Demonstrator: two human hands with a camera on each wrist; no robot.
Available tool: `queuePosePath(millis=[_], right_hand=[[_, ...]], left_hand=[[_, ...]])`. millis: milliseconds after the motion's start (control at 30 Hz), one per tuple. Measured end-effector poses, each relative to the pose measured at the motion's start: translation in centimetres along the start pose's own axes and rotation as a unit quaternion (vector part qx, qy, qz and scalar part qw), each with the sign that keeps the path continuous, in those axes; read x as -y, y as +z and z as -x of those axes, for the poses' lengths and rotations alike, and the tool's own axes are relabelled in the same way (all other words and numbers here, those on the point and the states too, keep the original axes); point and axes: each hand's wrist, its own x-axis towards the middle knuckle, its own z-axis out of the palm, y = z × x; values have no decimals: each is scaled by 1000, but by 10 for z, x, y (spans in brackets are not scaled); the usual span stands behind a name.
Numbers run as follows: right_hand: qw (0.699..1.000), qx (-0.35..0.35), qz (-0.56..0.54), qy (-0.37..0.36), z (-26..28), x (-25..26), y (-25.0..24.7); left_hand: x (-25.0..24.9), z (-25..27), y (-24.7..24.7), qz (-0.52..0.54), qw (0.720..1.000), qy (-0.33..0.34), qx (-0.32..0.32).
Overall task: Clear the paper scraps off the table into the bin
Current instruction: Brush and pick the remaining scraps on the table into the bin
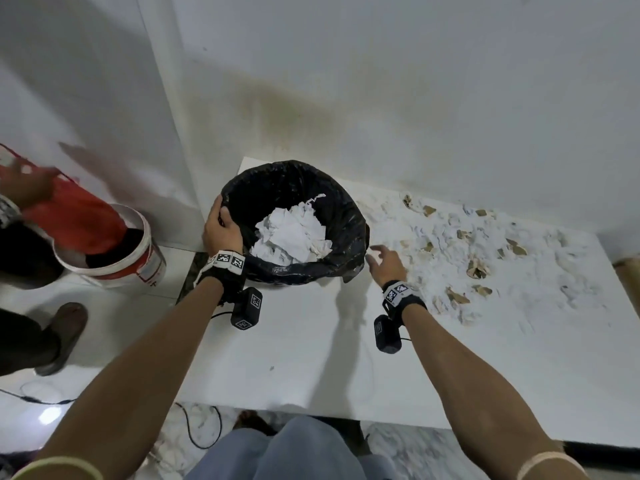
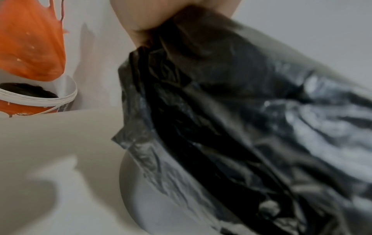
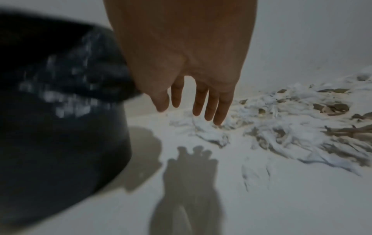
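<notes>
A round bin (image 1: 346, 216) lined with a black plastic bag stands on the white table (image 1: 304, 358) at its far left corner, with crumpled white paper (image 1: 294, 233) inside. My left hand (image 1: 221, 226) grips the bin's left rim, fingers curled over the bag (image 2: 231, 111). My right hand (image 1: 384, 261) hovers just right of the bin, fingers (image 3: 209, 105) straight and spread, holding nothing. White and brown paper scraps (image 1: 467, 251) lie scattered over the table's right half; in the right wrist view the scraps (image 3: 281, 127) lie just beyond my fingertips.
On the floor to the left stands a white and red bucket (image 1: 138, 268) with a red bag (image 1: 79, 216) held over it by another person's hand (image 1: 27, 188). That person's foot (image 1: 65, 330) is nearby. A cable (image 1: 194, 427) runs under the table. A wall backs the table.
</notes>
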Motion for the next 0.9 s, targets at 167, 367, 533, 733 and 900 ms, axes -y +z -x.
queuePosePath(millis=[167, 367, 533, 733, 900], right_hand=[[969, 215, 122, -10, 21, -26, 50], [943, 256, 177, -120, 39, -54, 79], [959, 206, 130, -141, 5, -72, 57], [981, 59, 112, -148, -75, -75, 11], [955, 101, 203, -191, -123, -75, 10]], left_hand=[[10, -4, 12, -32, 999, 16, 12], [12, 2, 15, -53, 997, 37, 35], [10, 12, 22, -65, 998, 19, 6], [9, 22, 34, -54, 998, 9, -38], [13, 24, 39, -39, 998, 14, -45]])
